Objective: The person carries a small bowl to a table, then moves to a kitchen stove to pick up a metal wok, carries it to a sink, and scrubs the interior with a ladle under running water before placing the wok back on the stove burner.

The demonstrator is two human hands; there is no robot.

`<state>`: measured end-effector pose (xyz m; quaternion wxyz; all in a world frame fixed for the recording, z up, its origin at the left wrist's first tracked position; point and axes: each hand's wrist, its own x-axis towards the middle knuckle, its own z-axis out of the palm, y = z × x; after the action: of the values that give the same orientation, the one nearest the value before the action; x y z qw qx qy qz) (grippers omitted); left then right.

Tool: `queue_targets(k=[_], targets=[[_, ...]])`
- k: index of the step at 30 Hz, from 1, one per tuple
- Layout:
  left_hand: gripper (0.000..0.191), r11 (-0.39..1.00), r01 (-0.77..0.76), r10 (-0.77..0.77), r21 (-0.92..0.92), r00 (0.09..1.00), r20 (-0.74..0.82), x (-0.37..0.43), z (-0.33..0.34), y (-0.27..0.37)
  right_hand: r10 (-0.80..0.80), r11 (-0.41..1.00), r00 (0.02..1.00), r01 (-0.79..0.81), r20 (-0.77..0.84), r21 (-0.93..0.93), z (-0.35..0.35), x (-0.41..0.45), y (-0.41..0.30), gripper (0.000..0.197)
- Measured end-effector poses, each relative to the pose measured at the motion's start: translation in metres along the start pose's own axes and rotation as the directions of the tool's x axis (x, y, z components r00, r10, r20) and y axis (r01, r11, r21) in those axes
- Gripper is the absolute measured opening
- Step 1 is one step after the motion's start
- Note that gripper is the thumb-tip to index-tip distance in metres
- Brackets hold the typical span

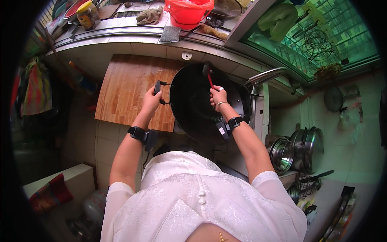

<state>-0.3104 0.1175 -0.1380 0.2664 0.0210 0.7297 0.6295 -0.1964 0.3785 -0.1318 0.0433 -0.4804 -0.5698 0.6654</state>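
A large black wok lies before me with its open side up, one edge by a wooden board. My left hand grips the wok's black loop handle, which stands out over the board. In my right hand is a scrub brush with a red handle. Its dark, slightly blurred head is near the wok's far inner wall; whether it touches the metal I cannot tell.
The wooden board extends left of the wok. A tap and a metal lid stand at the right. On the sill are a red bucket, a grey scouring pad, a rag and a jar. Pots sit lower right.
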Motion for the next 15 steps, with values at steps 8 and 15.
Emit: queue_targets(k=[8, 15], targets=[[0.031, 0.999, 0.053, -0.053, 0.011, 0.999, 0.001, -0.004, -0.001, 0.005, 0.161, 0.987, 0.876, -0.143, 0.455, -0.073, -0.006, -0.075, -0.029, 0.029], [0.03, 0.998, 0.067, -0.068, 0.02, 0.996, 0.055, -0.003, -0.001, 0.01, 0.447, 0.859, 0.654, -0.123, 0.61, -0.496, -0.089, -0.136, -0.043, 0.036]])
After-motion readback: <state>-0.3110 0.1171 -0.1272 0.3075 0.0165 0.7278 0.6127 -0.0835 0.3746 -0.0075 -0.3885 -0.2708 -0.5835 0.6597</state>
